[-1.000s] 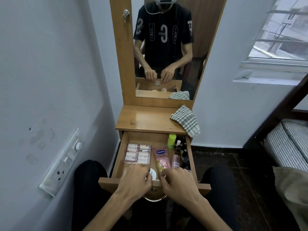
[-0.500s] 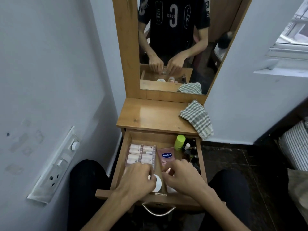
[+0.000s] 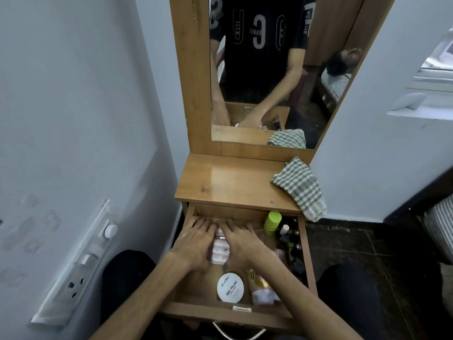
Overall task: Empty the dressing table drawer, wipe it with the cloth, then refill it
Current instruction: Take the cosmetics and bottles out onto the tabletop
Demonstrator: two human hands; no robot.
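I'm reaching deep into the open drawer (image 3: 309,263) with both hands, palms down, over the clear pack of small tubes (image 3: 220,250) lying at its far left. My left hand (image 3: 196,244) is covering the pack's left side, my right hand (image 3: 241,245) its right side, and only a strip of the pack is showing between them. Its long axis is running near to far, in line with my forearms, so both hands are equally close. My fingers are lying flat and slightly spread, tips almost at the drawer's back wall; whether they are gripping the pack's edges I can't tell, since the palms are hiding it.

To the near side, well clear of my wrists, the white nail polish remover tub (image 3: 230,287) is sitting with its lid up, and just right of it a pink tube (image 3: 262,290) is lying partly under my right forearm. Along the right wall a green-capped bottle (image 3: 271,222) is standing beside a cluster of small dark bottles (image 3: 290,241); those stand close to my right hand and could tip if I swing out sideways. I judge a lift straight up is the safest way out.

Up on the table top (image 3: 225,182), the checked cloth (image 3: 300,187) is hanging over the right edge, untouched, leaving bare wood on the left for setting things down.
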